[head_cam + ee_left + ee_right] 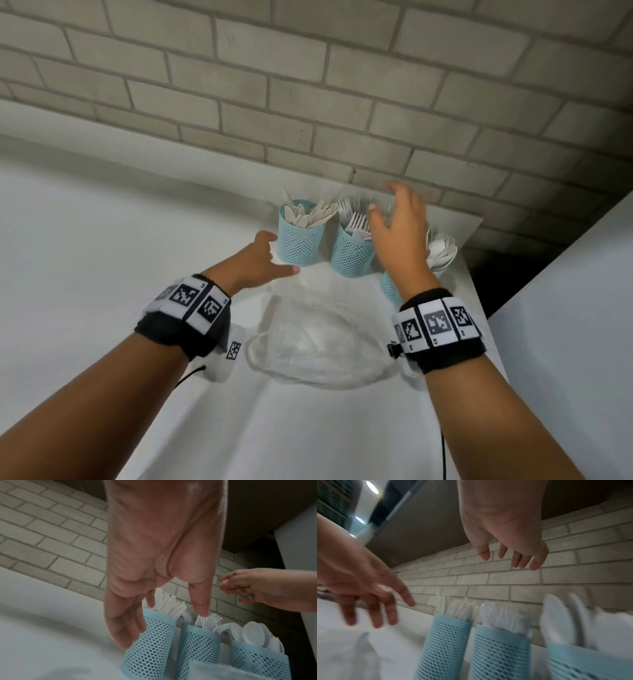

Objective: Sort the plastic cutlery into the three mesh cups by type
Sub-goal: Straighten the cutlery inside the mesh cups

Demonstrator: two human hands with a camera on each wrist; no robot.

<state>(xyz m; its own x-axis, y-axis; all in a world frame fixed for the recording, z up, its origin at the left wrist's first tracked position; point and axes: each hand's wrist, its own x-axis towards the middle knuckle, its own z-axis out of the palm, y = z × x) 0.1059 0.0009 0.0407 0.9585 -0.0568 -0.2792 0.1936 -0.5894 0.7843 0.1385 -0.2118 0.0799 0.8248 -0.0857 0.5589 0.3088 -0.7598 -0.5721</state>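
Three light-blue mesh cups stand in a row near the brick wall. The left cup [301, 240] [150, 645] [443, 646] holds white knives, the middle cup [352, 251] [197, 649] [500, 653] holds white forks, and the right cup [390, 289] [257, 661] [583, 662] holds white spoons [442, 251]. My left hand [263, 260] [154, 601] hovers just left of the knife cup, fingers spread, holding nothing. My right hand [400, 222] [510, 553] is raised over the fork and spoon cups, fingers relaxed and empty, and hides part of the spoon cup in the head view.
A crumpled clear plastic bag [318, 339] lies on the white table [102, 240] in front of the cups. The brick wall [308, 85] runs close behind them. The table's right edge [479, 291] drops off just past the spoon cup.
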